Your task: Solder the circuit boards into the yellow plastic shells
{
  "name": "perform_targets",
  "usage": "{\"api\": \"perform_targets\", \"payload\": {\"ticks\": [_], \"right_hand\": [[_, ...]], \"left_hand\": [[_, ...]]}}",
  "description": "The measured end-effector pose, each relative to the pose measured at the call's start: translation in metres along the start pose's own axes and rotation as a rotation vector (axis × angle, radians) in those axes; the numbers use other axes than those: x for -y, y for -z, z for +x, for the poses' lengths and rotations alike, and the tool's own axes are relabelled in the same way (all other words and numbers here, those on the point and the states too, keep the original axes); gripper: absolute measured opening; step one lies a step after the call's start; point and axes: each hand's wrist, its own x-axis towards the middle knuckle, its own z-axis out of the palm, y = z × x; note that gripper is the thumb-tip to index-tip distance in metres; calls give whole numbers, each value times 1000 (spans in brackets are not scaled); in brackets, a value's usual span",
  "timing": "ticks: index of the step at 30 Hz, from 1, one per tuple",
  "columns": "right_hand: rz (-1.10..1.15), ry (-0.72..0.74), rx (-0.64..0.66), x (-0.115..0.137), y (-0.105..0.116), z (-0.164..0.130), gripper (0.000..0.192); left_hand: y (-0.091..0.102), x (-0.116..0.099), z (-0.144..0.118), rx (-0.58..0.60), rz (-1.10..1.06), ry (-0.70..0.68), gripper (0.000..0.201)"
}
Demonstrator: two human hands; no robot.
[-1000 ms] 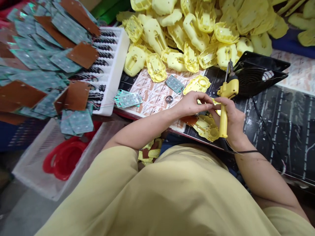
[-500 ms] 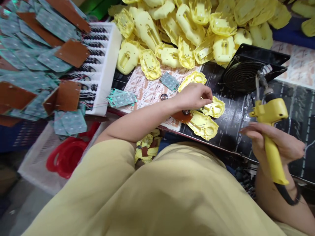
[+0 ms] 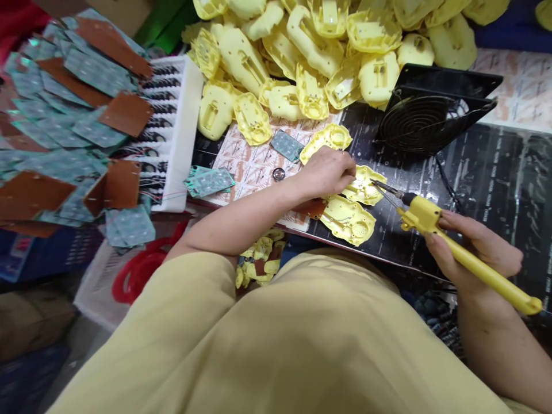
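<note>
Half a second ago the soldering gun (image 3: 425, 213) stood tip-up near the right edge of the frame; now it is swung down, its tip pointing left at the right end of the middle yellow shell (image 3: 368, 187), right of the picture's centre. I judge that the work has passed from readying the tool to applying it at this shell, though whether the tip touches I cannot tell.

The right hand (image 3: 483, 233), at the right of the frame, grips the gun, thumb below the handle and fingers above, with the handle slanting down to the lower right. The left hand (image 3: 328, 172) lies palm down over the shell's left end, forearm reaching up from lower left, fingers bent and drawn together; what they pinch, if anything, is hidden.

Just below lies the lower yellow shell (image 3: 345, 221), with a brown board (image 3: 314, 209) at its left end. The black fan (image 3: 420, 123) stands at upper right, beyond the tip.
</note>
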Motion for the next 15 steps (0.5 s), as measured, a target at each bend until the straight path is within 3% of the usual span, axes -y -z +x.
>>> {"api": "perform_targets", "payload": {"ticks": [6, 13, 15], "right_hand": [[97, 5, 54, 2, -9, 12, 22], [31, 151, 106, -7, -12, 24, 16], [27, 111, 125, -14, -9, 20, 18]], "left_hand": [[-1, 2, 0, -11, -5, -18, 31], [-2, 2, 2, -14, -57, -19, 32], [-3, 2, 3, -14, -64, -12, 32]]}}
